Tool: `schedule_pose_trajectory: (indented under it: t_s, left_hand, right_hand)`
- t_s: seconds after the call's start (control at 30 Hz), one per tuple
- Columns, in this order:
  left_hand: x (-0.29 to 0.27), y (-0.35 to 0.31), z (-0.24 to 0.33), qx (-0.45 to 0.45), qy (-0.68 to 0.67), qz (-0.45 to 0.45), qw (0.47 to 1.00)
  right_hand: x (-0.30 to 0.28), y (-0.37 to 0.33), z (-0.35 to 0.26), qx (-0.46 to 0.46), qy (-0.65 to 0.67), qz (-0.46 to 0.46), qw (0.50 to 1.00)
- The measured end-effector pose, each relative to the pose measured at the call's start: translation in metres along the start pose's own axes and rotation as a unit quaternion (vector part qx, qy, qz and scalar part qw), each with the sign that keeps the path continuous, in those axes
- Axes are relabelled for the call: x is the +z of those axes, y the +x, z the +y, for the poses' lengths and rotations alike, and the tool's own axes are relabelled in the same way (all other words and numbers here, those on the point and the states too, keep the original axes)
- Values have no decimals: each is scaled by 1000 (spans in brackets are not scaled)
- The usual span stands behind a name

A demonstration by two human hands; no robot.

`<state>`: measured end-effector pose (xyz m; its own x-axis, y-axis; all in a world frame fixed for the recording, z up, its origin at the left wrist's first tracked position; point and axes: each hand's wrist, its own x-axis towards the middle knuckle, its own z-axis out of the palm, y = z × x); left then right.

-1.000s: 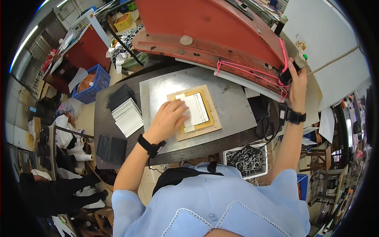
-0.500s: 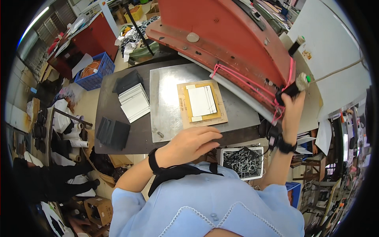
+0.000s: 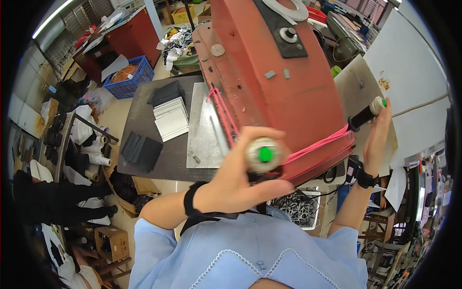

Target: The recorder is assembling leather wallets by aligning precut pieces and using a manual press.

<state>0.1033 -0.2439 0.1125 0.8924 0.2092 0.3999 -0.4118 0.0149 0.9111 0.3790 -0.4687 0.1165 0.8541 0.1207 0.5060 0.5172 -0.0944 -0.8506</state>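
Note:
A red press arm (image 3: 288, 91) stands over the bench, with two black handles at its near side, each topped by a wrapped knob with a green button. My left hand (image 3: 240, 178) curves round the left handle (image 3: 263, 155), thumb and fingers on opposite sides of the knob; it is slightly blurred. Against the outer side of the right handle (image 3: 365, 115) lies my right hand (image 3: 376, 139), its fingers stretched out along it. Pink cord (image 3: 317, 143) runs between the handles and along the arm's left edge. The arm covers most of the metal plate (image 3: 199, 130).
White sheets (image 3: 172, 120) and black sheets (image 3: 166, 92) lie on the dark bench (image 3: 139, 108), with another black stack (image 3: 142, 150) nearer me. Below the arm's near edge is a white bin (image 3: 301, 212) of small metal pieces. A blue crate (image 3: 129, 79) stands beyond the bench.
The press arm has swung left across the bench and now hides the yellow and white pieces on the plate. My left hand has come round the left handle; my right hand's fingers have straightened.

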Motion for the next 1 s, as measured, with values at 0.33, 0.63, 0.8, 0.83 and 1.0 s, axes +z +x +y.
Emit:
schedule_pose_trajectory:
  t_s: [0.33, 0.63, 0.8, 0.83, 1.0]
  left_hand:
    - [-54, -37, 34, -4, 1, 227, 974]
    - [-65, -48, 18, -22, 2, 253, 967]
    - [-73, -54, 2, 2, -37, 231, 972]
    - [-73, -54, 2, 2, -36, 230, 973]
    - [-67, -55, 5, 9, -27, 238, 971]
  right_hand:
    - [28, -28, -26, 55, 229, -69, 970]
    - [36, -41, -15, 85, 336, -127, 929]
    - [37, -47, -5, 77, 325, -127, 934]
    - [38, -47, -5, 77, 322, -125, 935]
    - [40, -48, -4, 54, 314, -108, 942]
